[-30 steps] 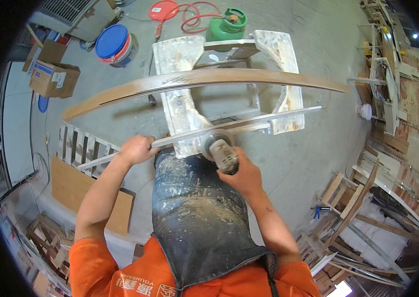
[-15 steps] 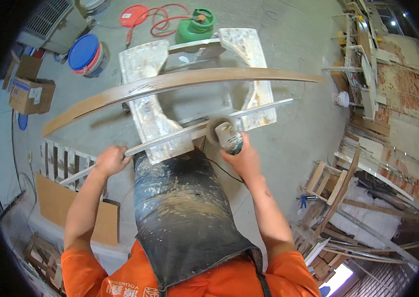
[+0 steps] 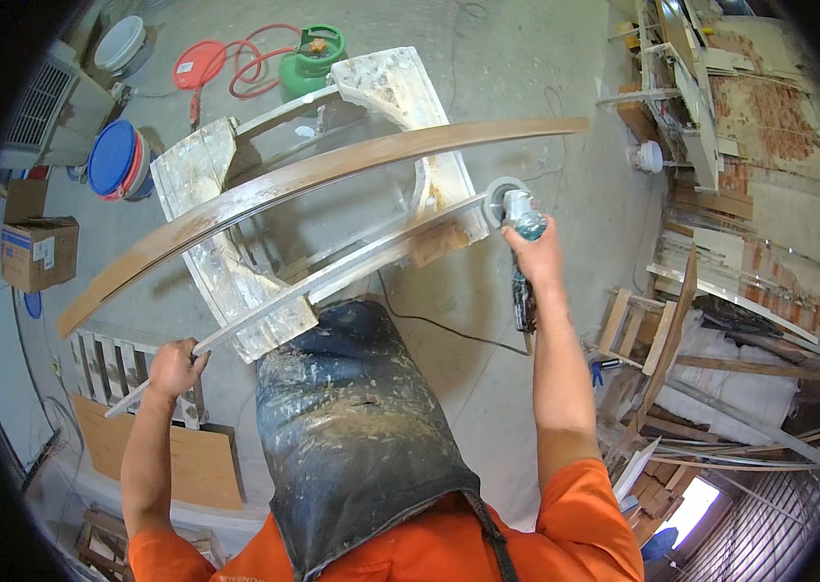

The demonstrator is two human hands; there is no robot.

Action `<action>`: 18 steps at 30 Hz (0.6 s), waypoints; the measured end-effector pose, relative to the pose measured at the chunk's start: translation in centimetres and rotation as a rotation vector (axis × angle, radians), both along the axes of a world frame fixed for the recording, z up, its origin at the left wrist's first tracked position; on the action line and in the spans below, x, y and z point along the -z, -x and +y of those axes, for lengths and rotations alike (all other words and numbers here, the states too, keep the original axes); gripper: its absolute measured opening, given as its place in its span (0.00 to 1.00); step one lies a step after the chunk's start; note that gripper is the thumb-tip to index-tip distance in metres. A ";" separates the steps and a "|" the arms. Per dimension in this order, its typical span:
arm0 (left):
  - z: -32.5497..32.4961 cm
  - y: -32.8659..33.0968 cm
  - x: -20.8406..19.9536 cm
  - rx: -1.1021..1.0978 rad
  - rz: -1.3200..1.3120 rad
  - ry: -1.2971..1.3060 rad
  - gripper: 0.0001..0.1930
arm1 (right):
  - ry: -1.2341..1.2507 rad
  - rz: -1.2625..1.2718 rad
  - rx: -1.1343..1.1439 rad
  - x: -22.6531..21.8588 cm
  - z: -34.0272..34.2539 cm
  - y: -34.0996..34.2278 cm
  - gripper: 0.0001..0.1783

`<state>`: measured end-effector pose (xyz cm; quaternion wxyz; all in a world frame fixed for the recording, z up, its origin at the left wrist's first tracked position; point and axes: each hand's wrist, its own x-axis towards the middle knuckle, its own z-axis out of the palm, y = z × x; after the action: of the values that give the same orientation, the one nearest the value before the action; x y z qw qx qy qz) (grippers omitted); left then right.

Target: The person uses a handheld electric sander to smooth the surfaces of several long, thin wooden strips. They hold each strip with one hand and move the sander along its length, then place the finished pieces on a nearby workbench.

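My left hand is closed around the left part of a long, thin, pale strip, whose end juts out past my fist. The strip slants up to the right across the near edge of a worn white stand. My right hand grips an angle grinder with a teal and black body. Its round disc is at the strip's right end; whether they touch I cannot tell. Farther back, a long curved brown wooden piece lies across the stand.
A black cord trails from the grinder over the floor. Beyond the stand are a green gas cylinder with a red hose and a blue-lidded bucket. Scrap wood is piled at right. A brown board leans at lower left.
The grinder has moved right along the strip, from its middle part to its right end. My left hand still holds the strip. The whole view has shifted and tilted.
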<state>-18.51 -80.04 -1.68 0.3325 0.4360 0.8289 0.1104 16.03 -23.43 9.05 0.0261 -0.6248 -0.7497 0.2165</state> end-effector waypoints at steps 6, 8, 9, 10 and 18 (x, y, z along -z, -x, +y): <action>-0.2 0.0 -0.3 -0.016 0.011 0.039 0.11 | -0.039 -0.001 0.114 1.0 5.4 -1.8 0.47; -0.7 -0.8 -0.4 -0.026 0.002 -0.007 0.10 | -0.035 -0.005 0.222 0.6 4.8 -1.9 0.50; -0.7 -0.8 -0.3 -0.035 0.007 -0.038 0.10 | -0.039 0.003 0.271 0.2 4.8 -1.6 0.52; -0.3 -0.5 0.0 -0.006 0.018 -0.019 0.09 | -0.072 0.052 0.312 3.5 6.8 -6.1 0.58; 1.9 -2.8 -8.2 -0.310 -0.004 0.049 0.15 | 0.118 0.368 0.752 3.5 -9.6 -11.6 0.45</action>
<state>-15.68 -78.14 6.48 0.3236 0.2941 0.8882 0.1408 27.62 -33.03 5.54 0.2012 -0.8062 -0.4385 0.3425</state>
